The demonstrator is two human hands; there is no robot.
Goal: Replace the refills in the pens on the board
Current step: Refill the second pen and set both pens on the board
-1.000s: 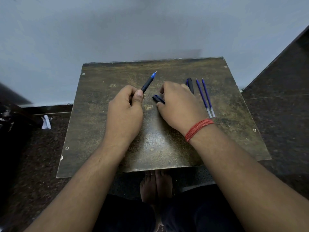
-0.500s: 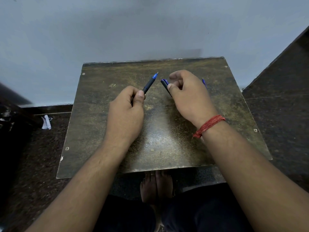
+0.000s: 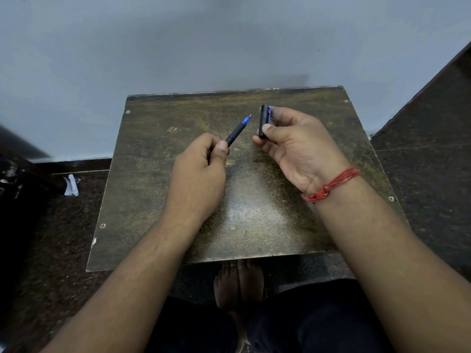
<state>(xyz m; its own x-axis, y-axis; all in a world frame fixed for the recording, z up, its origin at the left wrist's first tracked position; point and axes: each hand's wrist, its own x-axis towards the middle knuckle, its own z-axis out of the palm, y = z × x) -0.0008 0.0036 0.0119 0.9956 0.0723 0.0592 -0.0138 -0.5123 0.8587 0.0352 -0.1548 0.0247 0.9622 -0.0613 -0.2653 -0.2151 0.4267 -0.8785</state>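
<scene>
My left hand (image 3: 197,171) grips a dark pen (image 3: 238,131) with a blue tip, which points up and to the right above the worn brown board (image 3: 158,200). My right hand (image 3: 295,146) has its palm turned towards me and pinches a dark pen cap (image 3: 264,121) with a blue clip between thumb and fingers, held nearly upright. The cap sits just right of the pen tip, apart from it. The loose refills and the other pen at the board's right are hidden behind my right hand.
A pale wall (image 3: 229,42) rises right behind the board. Dark speckled floor (image 3: 433,187) surrounds it, with a scrap of white paper (image 3: 71,186) at the left. Bare feet (image 3: 239,284) show below the board's near edge.
My right hand picked the cap up off the board, lifted it, turned palm-up and moved right. It now covers the refills. The left hand has barely moved.
</scene>
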